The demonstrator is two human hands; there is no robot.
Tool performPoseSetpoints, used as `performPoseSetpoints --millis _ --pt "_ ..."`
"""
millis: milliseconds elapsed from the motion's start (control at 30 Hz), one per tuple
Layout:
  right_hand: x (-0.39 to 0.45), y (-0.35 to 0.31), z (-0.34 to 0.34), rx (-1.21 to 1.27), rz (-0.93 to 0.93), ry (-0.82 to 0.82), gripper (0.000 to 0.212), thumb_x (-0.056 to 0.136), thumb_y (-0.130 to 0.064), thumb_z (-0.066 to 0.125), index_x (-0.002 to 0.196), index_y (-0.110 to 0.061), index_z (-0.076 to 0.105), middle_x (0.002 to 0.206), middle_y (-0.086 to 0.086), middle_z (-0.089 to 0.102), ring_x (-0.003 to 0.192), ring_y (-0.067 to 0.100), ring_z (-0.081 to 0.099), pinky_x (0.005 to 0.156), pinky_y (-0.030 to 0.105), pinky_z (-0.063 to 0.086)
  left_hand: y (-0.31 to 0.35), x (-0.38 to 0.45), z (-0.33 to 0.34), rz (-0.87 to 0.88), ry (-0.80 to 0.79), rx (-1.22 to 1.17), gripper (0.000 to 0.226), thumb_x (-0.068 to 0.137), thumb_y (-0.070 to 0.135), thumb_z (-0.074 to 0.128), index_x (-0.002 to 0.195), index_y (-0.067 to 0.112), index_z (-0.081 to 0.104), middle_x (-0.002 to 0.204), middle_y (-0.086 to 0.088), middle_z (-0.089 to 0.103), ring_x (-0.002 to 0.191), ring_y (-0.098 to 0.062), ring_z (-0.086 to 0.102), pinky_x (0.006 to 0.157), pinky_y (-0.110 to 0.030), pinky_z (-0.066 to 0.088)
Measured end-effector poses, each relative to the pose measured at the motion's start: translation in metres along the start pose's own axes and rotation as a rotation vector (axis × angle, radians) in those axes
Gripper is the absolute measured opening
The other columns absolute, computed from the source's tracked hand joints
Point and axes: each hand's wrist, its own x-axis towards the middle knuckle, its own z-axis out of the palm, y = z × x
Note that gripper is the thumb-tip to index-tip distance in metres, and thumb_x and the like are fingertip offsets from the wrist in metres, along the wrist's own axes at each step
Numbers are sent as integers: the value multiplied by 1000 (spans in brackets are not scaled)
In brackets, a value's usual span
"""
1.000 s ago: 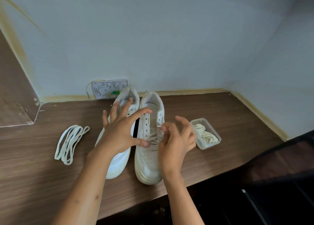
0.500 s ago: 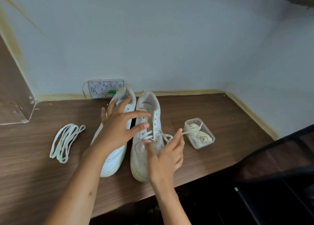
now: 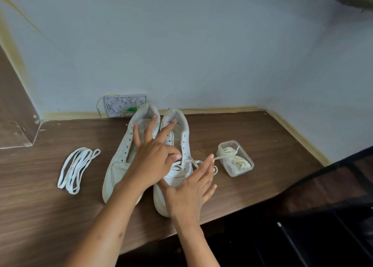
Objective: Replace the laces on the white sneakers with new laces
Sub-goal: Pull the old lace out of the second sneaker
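Observation:
Two white sneakers stand side by side on the wooden table (image 3: pixel 40 206). The left sneaker (image 3: pixel 119 166) has bare eyelets. The right sneaker (image 3: pixel 182 131) keeps a cream lace (image 3: pixel 193 162) in its lower eyelets only, and one end of it trails into a clear plastic container (image 3: pixel 243 171). My left hand (image 3: pixel 153 162) hovers over both shoes; its thumb and index finger pinch the lace at the tongue while the other fingers spread. My right hand (image 3: pixel 189 194) lies flat over the right sneaker's toe, fingers straight, fingertips beside the loose lace. A bundle of new white laces (image 3: pixel 78 170) lies to the left.
The container holds a coiled cream lace (image 3: pixel 240 163). A white wall box (image 3: pixel 125 105) sits behind the sneakers' heels. Pale walls close the table at the back and right. The table's front edge drops off to a dark area (image 3: pixel 302 236) at the lower right.
My right hand let go of the lace it was pulling and opened flat over the toe. The lace end now trails into the container. My left thumb and index closed on the lace.

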Motion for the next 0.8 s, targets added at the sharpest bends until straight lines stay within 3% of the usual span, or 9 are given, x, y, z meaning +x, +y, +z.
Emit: performPoseSetpoints --millis 67,133,233,333,433,533,633,800 --pt "0 0 -1 15 8 -1 143 62 -78 68 134 -33 -47 161 -2 -20 146 11 -24 120 46 -14 -10 0 -11 33 -3 -131 8 82 44 74 74 44 74 158 22 23 149 -20 -4 115 -46 -18" --pt "1 -1 0 15 14 -10 144 62 -74 71 133 -33 -48 160 -2 -21 147 12 -24 119 46 -15 -25 -3 -30 -27 -58 -300 19 75 61 63 76 46 76 153 37 18 149 -9 -6 117 -43 -16" --pt "1 -1 -1 9 12 -25 145 63 -73 72 134 -32 -47 159 -4 -23 146 12 -24 118 45 -17 -43 -11 -44 -120 -109 -359 28 64 69 52 70 52 74 146 45 22 146 -5 1 118 -51 -7" --pt "1 -1 -1 11 8 -25 145 63 -73 72 137 -31 -45 159 -4 -24 147 13 -24 118 46 -17 -40 -10 -39 -141 3 -218 36 72 75 47 70 51 74 150 32 31 147 -17 11 117 -55 0" --pt "1 -1 0 10 7 -20 145 63 -72 72 138 -31 -44 160 -3 -23 146 12 -25 118 45 -17 -20 -3 -35 -88 101 -118 32 78 72 50 82 51 74 154 18 36 145 -26 18 114 -60 7" --pt "1 -1 1 10 -2 -18 143 62 -78 68 140 -30 -42 160 -3 -22 146 10 -27 118 45 -16 3 -2 -25 4 54 62 12 82 56 65 78 49 75 156 11 36 146 -34 19 114 -64 0" --pt "1 -1 1 1 -6 -26 138 66 -78 65 142 -29 -39 160 -4 -23 145 10 -27 117 43 -18 16 -3 -17 -81 20 225 9 76 39 79 67 39 75 155 2 40 145 -39 20 113 -67 -4" --pt "1 -2 1 -6 -7 0 113 67 -76 32 142 -30 -40 160 -5 -24 146 12 -26 118 44 -17 30 -8 -9 -158 24 372 9 71 36 83 67 32 76 152 -7 43 145 -44 18 110 -71 -6"
